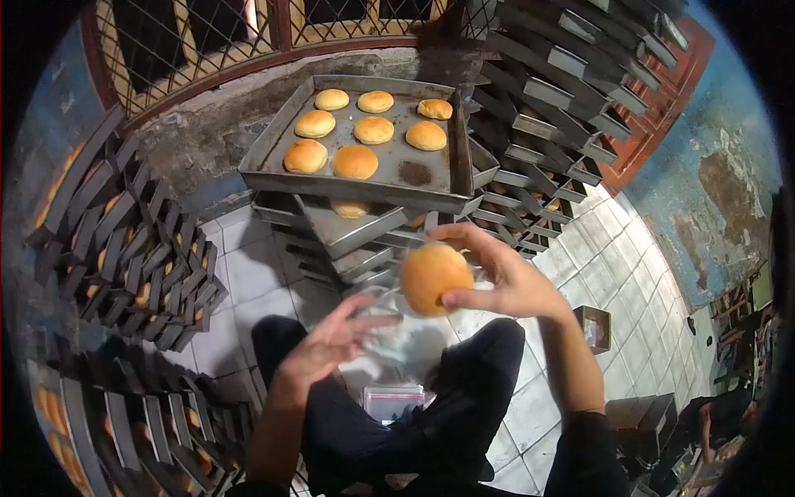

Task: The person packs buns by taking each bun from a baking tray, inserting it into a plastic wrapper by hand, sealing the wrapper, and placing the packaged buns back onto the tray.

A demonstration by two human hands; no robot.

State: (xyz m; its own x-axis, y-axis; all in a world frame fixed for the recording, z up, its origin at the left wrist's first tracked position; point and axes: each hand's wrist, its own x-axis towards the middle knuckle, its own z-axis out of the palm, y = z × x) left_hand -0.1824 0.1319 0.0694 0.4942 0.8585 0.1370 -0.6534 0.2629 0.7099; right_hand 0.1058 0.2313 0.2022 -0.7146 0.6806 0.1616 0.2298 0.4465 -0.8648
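Bun (434, 280) is grasped by the right hand (512, 280); whether the blurred left hand (330, 338) pinches plastic (392, 338), I cannot tell.

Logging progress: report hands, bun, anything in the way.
Right hand holds bun. Left hand blurred, grip unclear. Eight more buns in top tray. Nothing seen blocking either hand.

From my end I see the left forearm (277, 427) and the right forearm (577, 373), both bare, reaching forward above the bent legs (484, 369). The right hand (509, 277) sits higher — thumb (474, 300) and fingers (474, 238) curled in a grip, palm turned inward — while I make out the left hand (325, 341) lower, somewhat blurred, its fingers loosely spread and pointing across toward the right.
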